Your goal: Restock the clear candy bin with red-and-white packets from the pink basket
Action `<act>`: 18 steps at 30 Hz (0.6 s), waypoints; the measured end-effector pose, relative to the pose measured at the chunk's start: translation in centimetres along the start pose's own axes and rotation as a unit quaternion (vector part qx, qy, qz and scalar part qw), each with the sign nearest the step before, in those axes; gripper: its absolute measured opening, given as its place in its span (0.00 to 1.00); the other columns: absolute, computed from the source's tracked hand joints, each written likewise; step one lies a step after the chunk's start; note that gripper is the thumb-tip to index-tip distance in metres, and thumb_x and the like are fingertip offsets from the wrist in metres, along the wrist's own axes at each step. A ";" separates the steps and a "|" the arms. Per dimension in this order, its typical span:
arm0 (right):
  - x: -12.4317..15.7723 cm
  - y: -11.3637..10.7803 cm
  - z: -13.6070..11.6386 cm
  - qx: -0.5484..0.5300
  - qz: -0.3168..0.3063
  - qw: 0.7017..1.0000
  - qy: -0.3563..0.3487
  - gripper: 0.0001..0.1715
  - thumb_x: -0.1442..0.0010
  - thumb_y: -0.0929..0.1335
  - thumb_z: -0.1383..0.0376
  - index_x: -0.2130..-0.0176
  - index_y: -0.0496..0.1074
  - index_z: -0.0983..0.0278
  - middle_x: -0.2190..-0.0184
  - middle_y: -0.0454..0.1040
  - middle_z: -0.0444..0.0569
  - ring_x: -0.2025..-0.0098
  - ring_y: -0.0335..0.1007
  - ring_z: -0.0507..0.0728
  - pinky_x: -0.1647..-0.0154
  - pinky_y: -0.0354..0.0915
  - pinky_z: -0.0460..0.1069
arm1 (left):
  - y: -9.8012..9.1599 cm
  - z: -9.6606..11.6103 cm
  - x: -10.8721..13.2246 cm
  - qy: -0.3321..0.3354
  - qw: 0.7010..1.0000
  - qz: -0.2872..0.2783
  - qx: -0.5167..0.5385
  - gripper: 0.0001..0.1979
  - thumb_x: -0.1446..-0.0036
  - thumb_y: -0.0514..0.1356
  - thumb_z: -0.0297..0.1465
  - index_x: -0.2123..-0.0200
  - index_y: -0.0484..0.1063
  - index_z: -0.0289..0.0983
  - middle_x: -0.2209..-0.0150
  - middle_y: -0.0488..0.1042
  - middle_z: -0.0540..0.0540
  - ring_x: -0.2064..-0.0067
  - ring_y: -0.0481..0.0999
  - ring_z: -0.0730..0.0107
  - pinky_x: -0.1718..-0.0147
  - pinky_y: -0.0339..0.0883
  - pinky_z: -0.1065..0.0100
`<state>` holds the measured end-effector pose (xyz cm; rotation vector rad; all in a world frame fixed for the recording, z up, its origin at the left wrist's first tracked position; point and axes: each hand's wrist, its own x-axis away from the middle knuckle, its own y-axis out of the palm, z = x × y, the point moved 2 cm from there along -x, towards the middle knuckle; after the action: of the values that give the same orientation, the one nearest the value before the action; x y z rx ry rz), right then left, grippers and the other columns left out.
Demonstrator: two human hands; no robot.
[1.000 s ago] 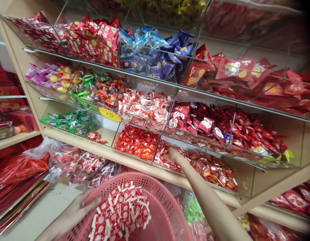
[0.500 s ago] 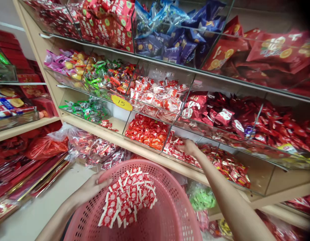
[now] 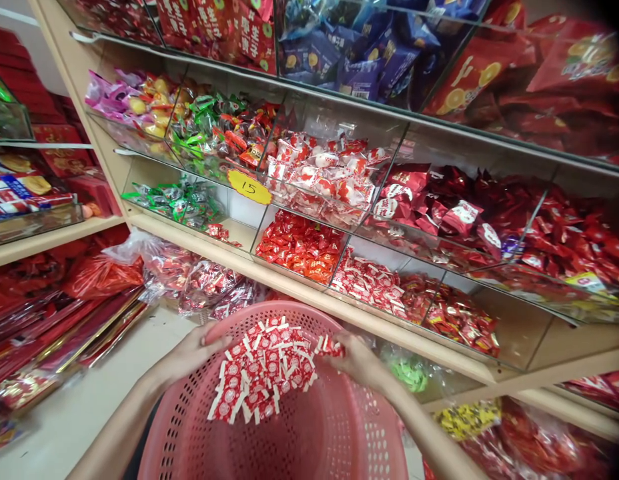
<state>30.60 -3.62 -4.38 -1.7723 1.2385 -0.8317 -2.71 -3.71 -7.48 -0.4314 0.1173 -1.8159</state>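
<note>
I see the left hand [image 3: 192,353] gripping the basket's [image 3: 309,443] left rim; at its far right, the right hand [image 3: 357,360] pinches a few sweets [image 3: 328,346] beside the pile [image 3: 269,367] inside.

Left forearm [image 3: 124,420]: one, bare, slanting from near left toward far right. Left hand [image 3: 193,353]: one, at its end, digits curled in a grip, pointing right. Right forearm [image 3: 429,427]: one, bare, slanting from near right toward far left. Right hand [image 3: 358,359]: one, digits drawn together, pointing left.
</note>
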 end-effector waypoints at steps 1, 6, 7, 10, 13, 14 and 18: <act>0.2 1.4 0.3 0.010 -0.016 1.000 0.017 0.15 0.49 0.66 0.56 0.67 0.71 0.65 0.67 0.71 0.50 0.64 0.65 0.57 0.64 0.58 0.48 | 0.0 -0.1 0.0 -0.001 1.000 0.001 0.000 0.33 0.50 0.58 0.45 0.46 0.60 0.30 0.46 0.63 0.41 0.46 0.64 0.66 0.45 0.55 0.69; 0.8 5.1 1.0 0.068 -0.089 0.987 0.113 0.15 0.49 0.65 0.63 0.62 0.71 0.68 0.60 0.72 0.55 0.56 0.65 0.60 0.60 0.58 0.49 | 0.1 0.0 0.3 0.003 1.000 0.000 -0.001 0.31 0.50 0.57 0.45 0.47 0.60 0.33 0.46 0.63 0.43 0.47 0.65 0.67 0.46 0.55 0.69; 0.9 5.4 1.1 0.081 -0.094 0.983 0.134 0.15 0.49 0.65 0.64 0.61 0.71 0.68 0.59 0.71 0.56 0.55 0.65 0.61 0.60 0.58 0.49 | 0.1 0.1 0.3 0.004 1.000 0.001 -0.003 0.30 0.50 0.57 0.45 0.48 0.60 0.33 0.47 0.64 0.43 0.47 0.65 0.67 0.46 0.55 0.69; 1.1 6.4 1.2 0.117 -0.098 0.971 0.185 0.16 0.49 0.65 0.64 0.60 0.70 0.69 0.58 0.71 0.58 0.55 0.66 0.61 0.59 0.59 0.49 | 0.2 0.2 0.3 0.014 1.000 -0.007 0.000 0.28 0.49 0.56 0.45 0.49 0.61 0.33 0.48 0.66 0.44 0.48 0.66 0.67 0.47 0.56 0.69; 1.1 7.6 1.4 0.144 -0.106 0.963 0.202 0.15 0.50 0.66 0.65 0.61 0.71 0.68 0.59 0.72 0.58 0.56 0.68 0.61 0.61 0.60 0.49 | 0.2 0.2 0.2 0.027 1.000 -0.010 -0.001 0.27 0.48 0.56 0.44 0.49 0.62 0.35 0.48 0.65 0.45 0.48 0.66 0.68 0.47 0.56 0.69; 1.1 8.0 1.5 0.150 -0.110 0.961 0.203 0.15 0.50 0.66 0.65 0.61 0.71 0.68 0.59 0.72 0.57 0.56 0.68 0.61 0.61 0.60 0.49 | 0.2 0.1 0.2 0.029 1.000 -0.010 -0.003 0.27 0.48 0.56 0.44 0.49 0.62 0.35 0.48 0.66 0.46 0.48 0.66 0.68 0.47 0.56 0.69; 1.2 9.4 1.6 0.148 -0.129 0.961 0.194 0.15 0.50 0.67 0.65 0.61 0.71 0.69 0.59 0.72 0.58 0.58 0.69 0.61 0.63 0.61 0.49 | 0.2 -0.2 0.2 0.035 0.999 -0.011 -0.005 0.27 0.47 0.56 0.44 0.48 0.61 0.34 0.47 0.65 0.45 0.48 0.66 0.69 0.46 0.56 0.70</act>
<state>28.35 -6.22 -13.31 -1.5884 1.0603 -1.4907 -2.67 -3.94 -7.66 -0.3771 0.1713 -1.8532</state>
